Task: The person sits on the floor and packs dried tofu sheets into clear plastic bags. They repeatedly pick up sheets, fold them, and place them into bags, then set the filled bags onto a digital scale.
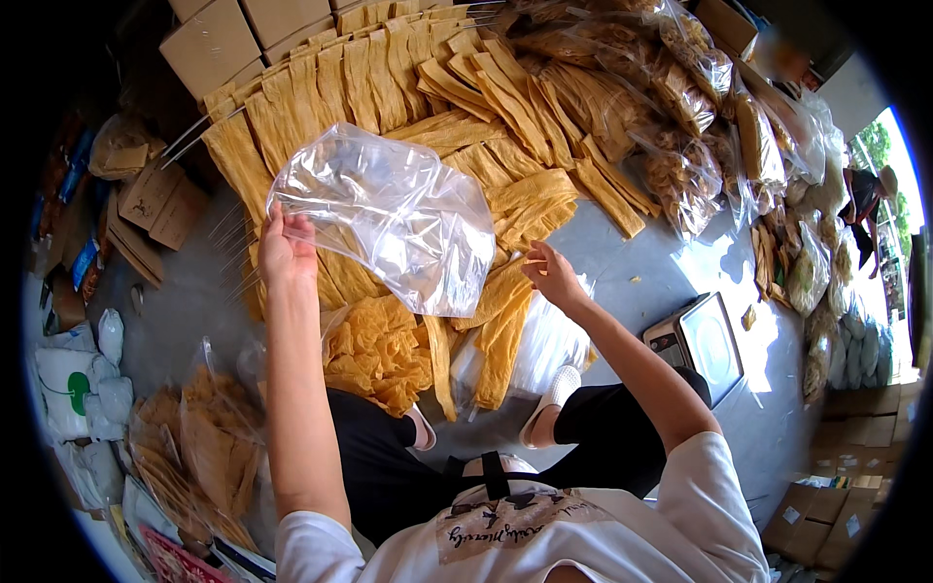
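My left hand pinches the edge of a clear plastic bag, which billows out to the right over yellow strips. My right hand is apart from the bag, its fingers loosely bent and holding nothing. Beneath both hands spread long wrinkled strips, apparently dried tofu skin, many hanging over thin metal rods. A crumpled yellow heap lies before my left knee. Below my right hand, a stack of clear plastic bags rests on the floor, partly covered by strips.
A bench scale stands on the floor at right. Bagged strips are piled at upper right, near a bending person. Cardboard cartons stack up behind the strips. More bagged brown sheets sit at lower left.
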Demonstrator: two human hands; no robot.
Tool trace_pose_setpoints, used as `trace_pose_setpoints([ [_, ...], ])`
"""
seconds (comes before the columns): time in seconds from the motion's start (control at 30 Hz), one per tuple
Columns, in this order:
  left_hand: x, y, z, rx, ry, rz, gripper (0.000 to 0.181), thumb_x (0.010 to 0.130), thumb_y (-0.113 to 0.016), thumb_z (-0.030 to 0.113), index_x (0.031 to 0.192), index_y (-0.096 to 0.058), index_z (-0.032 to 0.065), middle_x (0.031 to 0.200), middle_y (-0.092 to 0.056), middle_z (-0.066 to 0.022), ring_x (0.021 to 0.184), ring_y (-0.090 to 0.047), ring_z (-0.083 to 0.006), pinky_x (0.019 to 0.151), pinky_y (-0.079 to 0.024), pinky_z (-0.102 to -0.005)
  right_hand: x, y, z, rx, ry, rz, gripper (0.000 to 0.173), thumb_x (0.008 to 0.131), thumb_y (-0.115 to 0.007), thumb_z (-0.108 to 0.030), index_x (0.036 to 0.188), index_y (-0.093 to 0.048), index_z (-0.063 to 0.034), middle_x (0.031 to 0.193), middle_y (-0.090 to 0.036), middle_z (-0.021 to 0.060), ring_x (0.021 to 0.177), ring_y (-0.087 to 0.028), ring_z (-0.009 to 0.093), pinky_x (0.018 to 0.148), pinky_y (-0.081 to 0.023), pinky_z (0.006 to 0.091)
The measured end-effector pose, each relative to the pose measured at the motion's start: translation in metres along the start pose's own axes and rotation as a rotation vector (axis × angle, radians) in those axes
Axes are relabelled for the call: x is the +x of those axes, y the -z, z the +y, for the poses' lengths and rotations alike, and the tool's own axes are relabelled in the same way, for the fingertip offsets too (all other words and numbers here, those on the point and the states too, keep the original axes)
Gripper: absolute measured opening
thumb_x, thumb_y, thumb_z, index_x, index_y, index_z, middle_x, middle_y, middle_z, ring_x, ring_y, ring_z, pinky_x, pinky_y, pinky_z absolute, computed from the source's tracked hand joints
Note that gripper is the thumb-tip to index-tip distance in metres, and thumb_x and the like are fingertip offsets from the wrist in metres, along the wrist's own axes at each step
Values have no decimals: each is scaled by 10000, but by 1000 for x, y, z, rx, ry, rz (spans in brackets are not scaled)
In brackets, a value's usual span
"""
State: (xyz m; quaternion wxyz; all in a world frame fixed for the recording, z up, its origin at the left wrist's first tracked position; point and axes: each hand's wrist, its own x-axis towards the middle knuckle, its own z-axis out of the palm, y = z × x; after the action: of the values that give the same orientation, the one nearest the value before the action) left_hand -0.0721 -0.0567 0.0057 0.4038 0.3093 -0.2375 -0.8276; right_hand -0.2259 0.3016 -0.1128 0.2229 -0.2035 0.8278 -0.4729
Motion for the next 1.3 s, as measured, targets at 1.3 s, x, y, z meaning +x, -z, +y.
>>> trace_pose_setpoints([
  [1.3, 11, 0, 13, 44, 42, -37, 206, 937, -493, 93, 1123, -527, 10, 769, -478, -26, 692, -485, -146, 602, -435, -251, 112, -56, 104, 686, -254, 635, 419, 668, -734, -73, 1036, -551, 8, 953, -620, 91, 853, -596, 181, 761, -487, 306],
])
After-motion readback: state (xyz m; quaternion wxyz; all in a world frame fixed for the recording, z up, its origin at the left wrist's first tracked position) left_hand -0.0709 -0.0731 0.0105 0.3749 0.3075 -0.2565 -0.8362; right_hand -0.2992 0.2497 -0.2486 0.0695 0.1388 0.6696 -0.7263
